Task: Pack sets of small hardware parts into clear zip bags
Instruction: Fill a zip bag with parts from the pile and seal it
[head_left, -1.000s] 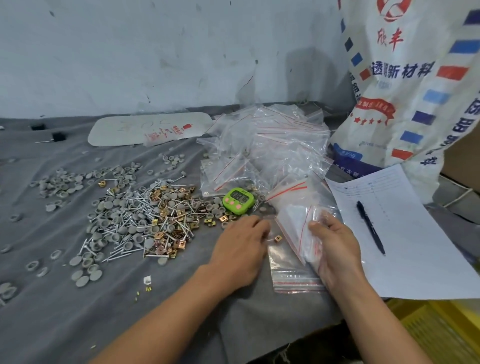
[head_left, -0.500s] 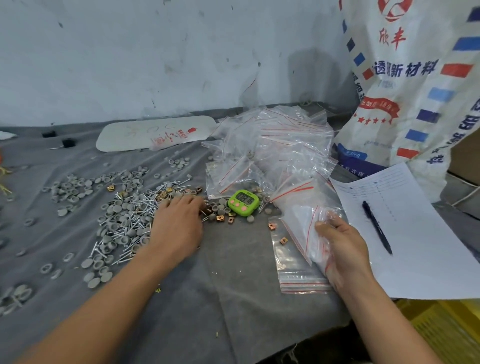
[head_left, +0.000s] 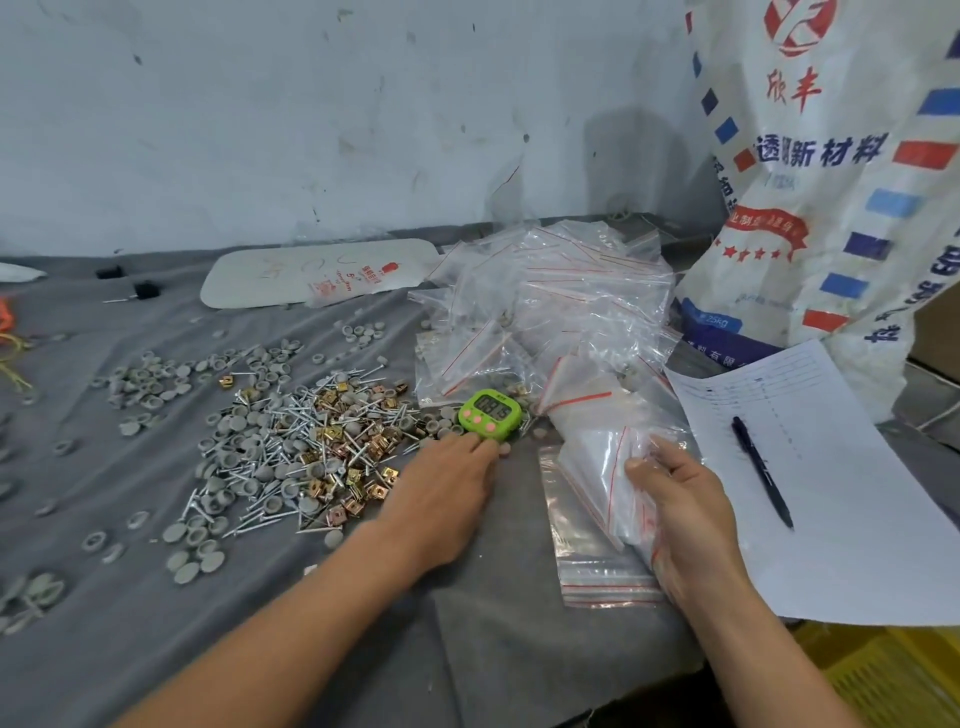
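A pile of screws, grey caps and brass clips lies spread on the grey cloth. My left hand lies palm down just right of the pile, its fingers stretched out and touching the cloth beside a green timer. Whether parts lie under it is hidden. My right hand grips a bunch of clear zip bags with red seal lines, tilted above another flat zip bag on the cloth. A heap of more clear bags sits behind the timer.
A printed sheet with a dark pen lies at the right. A big woven sack stands against the wall behind it. A flat white packet lies at the back. A yellow crate shows below the table edge.
My left hand went left onto the parts pile, then came back right to the spot beside the timer. My right hand kept its hold on the bags.
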